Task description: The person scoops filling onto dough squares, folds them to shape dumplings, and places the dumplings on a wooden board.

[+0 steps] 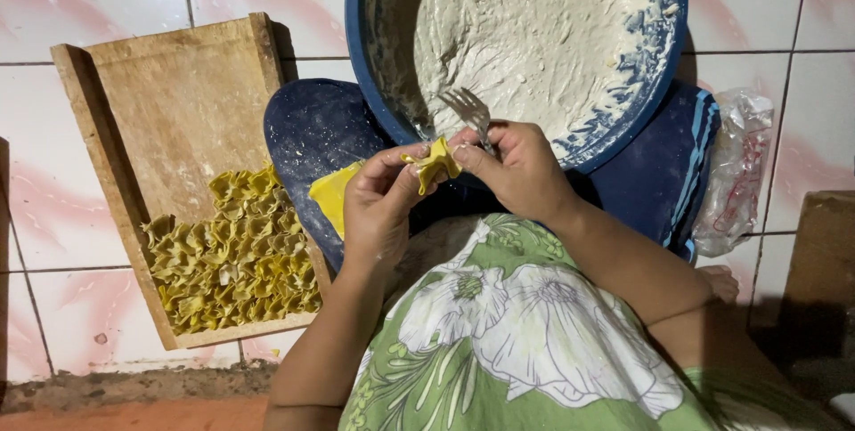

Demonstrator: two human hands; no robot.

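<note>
Where the tiled floor meets the wall, a wooden tray (169,110) lies at the left, its lower half packed with folded yellow dumplings (236,253). Just right of it, the left hand (378,208) pinches a dumpling (435,164) between thumb and fingertips, with a flat yellow wrapper (334,195) showing behind the palm. That dumpling sits between both hands, above the lap. It looks light, soft and easily torn, so I would judge it best held by its folded edges, gently. The right hand (521,168) presses the same dumpling while gripping a fork (472,112). Beyond is a blue basin (659,66) of pale filling; a plastic bag (735,164) lies far right.
</note>
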